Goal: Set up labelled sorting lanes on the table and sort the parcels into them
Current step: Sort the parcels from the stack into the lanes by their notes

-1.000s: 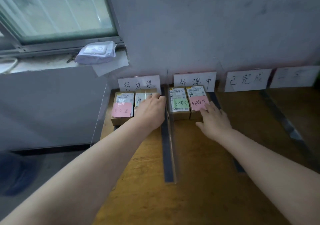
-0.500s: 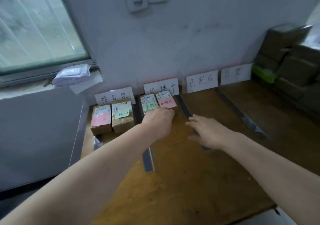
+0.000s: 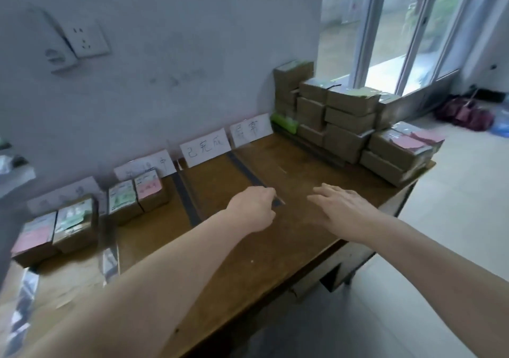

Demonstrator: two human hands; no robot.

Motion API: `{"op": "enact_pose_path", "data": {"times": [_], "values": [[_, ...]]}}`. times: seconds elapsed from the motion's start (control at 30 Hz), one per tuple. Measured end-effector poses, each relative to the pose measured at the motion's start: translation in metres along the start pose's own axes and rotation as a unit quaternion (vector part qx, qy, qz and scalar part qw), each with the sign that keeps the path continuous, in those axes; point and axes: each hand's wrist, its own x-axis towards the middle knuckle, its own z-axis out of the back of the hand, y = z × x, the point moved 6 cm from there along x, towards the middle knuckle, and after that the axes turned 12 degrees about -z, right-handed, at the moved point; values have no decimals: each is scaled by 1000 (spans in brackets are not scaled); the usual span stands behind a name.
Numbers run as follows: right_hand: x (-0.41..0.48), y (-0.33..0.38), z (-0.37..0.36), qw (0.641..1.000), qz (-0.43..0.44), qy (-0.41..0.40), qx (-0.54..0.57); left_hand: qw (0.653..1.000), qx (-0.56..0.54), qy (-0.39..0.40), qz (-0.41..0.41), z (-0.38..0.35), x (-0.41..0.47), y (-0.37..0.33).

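Right fingers [image 3: 327, 192] straight and spread, palm down, gripping nothing. Left fingers [image 3: 265, 192] curled under the palm, and I see nothing in them. Right hand [image 3: 341, 210] is over the bare table [image 3: 248, 261] in the fourth lane. Left hand [image 3: 252, 210] is just beside it, at the near end of the dark tape strip [image 3: 245, 174] between lanes three and four; can't tell if it touches.

Second tape strip [image 3: 184, 200] runs left of lane three. Four label cards lean on the wall: fourth-lane card [image 3: 250, 130], third-lane card [image 3: 205, 148], second-lane card [image 3: 146, 166] and first-lane card [image 3: 63, 195], the last too blurred to read.

Sorted parcels:
- Lane one: pink-note parcel [image 3: 34, 236] touching a green-note parcel [image 3: 74, 225].
- Lane two: green-note box [image 3: 124, 203] touching a pink-note box [image 3: 150, 191], just in front of their card.
- Lanes three and four hold no parcels.

Unsorted stack [image 3: 349, 126] is piled at the table's right end, well apart from both hands. Wall socket [image 3: 88, 39] sits above the lanes.
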Motion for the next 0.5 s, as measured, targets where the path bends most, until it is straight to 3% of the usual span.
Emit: {"op": "enact_pose_path", "data": {"times": [0.23,0.5], "values": [[-20,-129,12,993,-94,-20,64,996,-65,-11,-59,7,69,-94],[23,-202,25,985,-133,-51,102,990,-109,-63,-60,24,159,-121]]}}
